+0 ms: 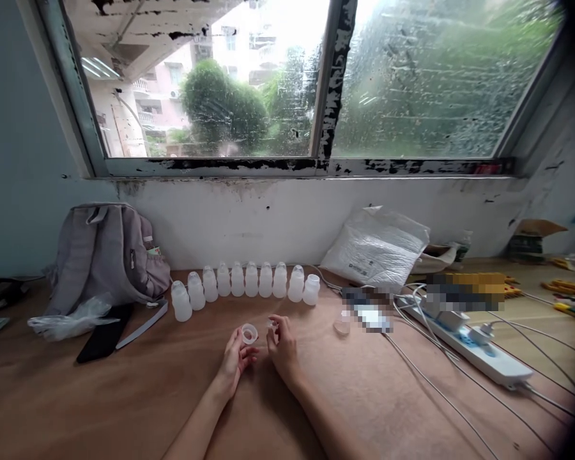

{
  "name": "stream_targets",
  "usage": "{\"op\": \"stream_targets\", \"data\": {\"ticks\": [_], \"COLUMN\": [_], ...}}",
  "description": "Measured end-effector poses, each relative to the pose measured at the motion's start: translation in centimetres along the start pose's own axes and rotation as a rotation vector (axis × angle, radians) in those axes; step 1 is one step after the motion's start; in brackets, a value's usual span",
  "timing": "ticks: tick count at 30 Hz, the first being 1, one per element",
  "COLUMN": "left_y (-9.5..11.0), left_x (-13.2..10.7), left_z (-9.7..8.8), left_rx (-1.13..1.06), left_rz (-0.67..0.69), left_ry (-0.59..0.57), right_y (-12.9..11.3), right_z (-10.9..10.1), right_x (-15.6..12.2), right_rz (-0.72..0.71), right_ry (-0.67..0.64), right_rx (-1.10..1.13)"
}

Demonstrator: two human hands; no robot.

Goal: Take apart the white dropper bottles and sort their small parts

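Observation:
My left hand [236, 359] rests on the brown table [124, 396] and pinches a small translucent plastic ring [250, 333] between its fingertips. Close beside it, my right hand [281, 345] has its fingers curled around a tiny clear piece [271, 324] that is too small to name. Both hands sit near the table's middle, just in front of a curved row of several small white plastic bottles [245, 281]. The hands are a few centimetres apart and do not touch.
A grey backpack [105, 252] leans on the wall at the left, with a crumpled clear bag [69, 319] and a black phone [104, 342] before it. A white plastic bag [376, 246], a small clear cup [342, 324], a power strip [479, 351] and cables lie to the right.

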State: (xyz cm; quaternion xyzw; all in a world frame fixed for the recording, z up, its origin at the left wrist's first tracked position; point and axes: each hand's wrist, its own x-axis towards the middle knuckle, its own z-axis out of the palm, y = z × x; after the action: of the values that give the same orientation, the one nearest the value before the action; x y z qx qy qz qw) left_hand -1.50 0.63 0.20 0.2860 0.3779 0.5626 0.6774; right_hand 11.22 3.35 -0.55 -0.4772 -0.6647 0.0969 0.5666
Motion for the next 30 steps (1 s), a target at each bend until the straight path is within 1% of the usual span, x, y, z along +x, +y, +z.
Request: {"op": "stream_targets", "data": {"ticks": [2,4,8,13,17,19,22,24,26,27,30], "left_y": [0.0,-0.1,-0.2,0.3,0.5,0.6,0.6,0.6,0.6,0.6,0.6], "left_x": [0.0,0.1,0.0,-0.3,-0.2,-0.1,-0.1,-0.2,-0.3,-0.4,-0.6], "left_z": [-0.1,-0.1,-0.1,0.0,-0.2,-0.3,-0.3,-0.2,-0.2,-0.1,0.1], "left_rx": [0.002,0.004,-0.011,-0.066,-0.091,-0.071,-0.033,-0.011,0.015,0.034,0.115], "left_rz": [0.008,0.015,0.025,0.039,-0.022,-0.046,-0.046,-0.042,-0.036,-0.032,-0.005], "left_ry": [-0.007,-0.015,-0.015,-0.003,-0.013,-0.030,-0.050,-0.062,-0.074,-0.080,-0.090], "right_y": [-1.1,-2.1,-3.4,-3.9,-3.4,-3.1,-2.8,-2.7,-2.7,-2.7,-2.4], "right_z": [0.1,0.2,0.0,-0.3,-0.1,0.1,0.2,0.1,0.0,0.0,0.1], "right_x": [-0.5,-0.9,-1.3,-1.3,-1.4,-1.4,-1.3,-1.1,-0.9,-0.7,-0.5], "right_rz": [-0.090,-0.164,-0.247,-0.280,-0.289,-0.266,-0.224,-0.159,-0.030,0.053,0.267], "right_ry": [-0.046,-0.121,-0.264,-0.307,-0.306,-0.268,-0.186,-0.127,-0.097,-0.104,-0.211], "right_rx": [0.009,-0.007,-0.086,-0.111,-0.048,-0.002,0.087,0.135,0.177,0.208,0.322]}}
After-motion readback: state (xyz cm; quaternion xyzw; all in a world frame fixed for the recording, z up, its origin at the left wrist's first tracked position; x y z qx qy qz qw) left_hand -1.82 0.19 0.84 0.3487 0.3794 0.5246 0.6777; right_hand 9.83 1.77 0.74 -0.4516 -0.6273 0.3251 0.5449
